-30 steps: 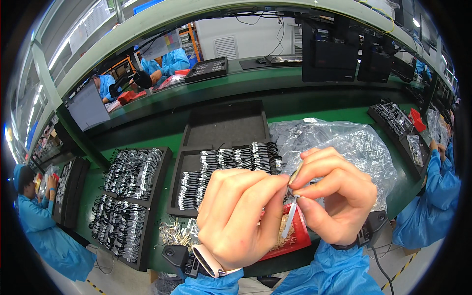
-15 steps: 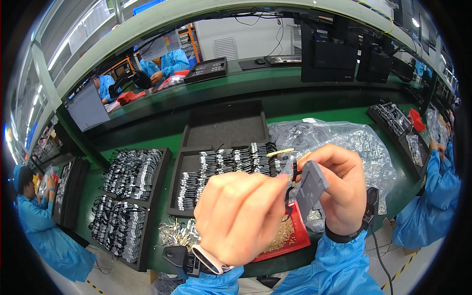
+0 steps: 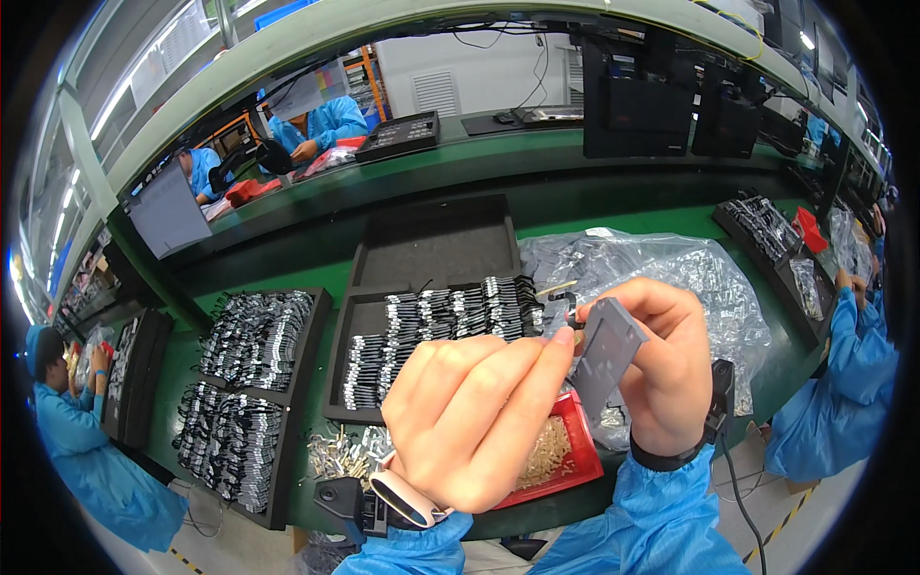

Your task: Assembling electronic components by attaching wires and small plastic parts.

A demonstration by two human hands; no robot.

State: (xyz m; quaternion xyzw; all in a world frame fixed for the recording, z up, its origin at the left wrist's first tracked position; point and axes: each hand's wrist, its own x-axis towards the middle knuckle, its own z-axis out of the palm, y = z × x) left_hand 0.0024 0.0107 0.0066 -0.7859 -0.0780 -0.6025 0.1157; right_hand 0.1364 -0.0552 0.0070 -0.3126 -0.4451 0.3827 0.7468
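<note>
Left hand (image 3: 470, 412): fingertips reach slightly higher than half-second ago, at small black looped part (image 3: 572, 312); grip hidden, cannot tell. Right hand (image 3: 666, 359) pinches flat grey rectangular plate (image 3: 609, 347) at left hand's two o'clock. Plate probably light, stiff; best held by edges.

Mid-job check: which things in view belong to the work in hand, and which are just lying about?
Likely in use:
gray plate, in the right hand
small black part, by the left hand
red tray
central black tray

Apparently just lying about:
computer mouse
black monitors
</note>
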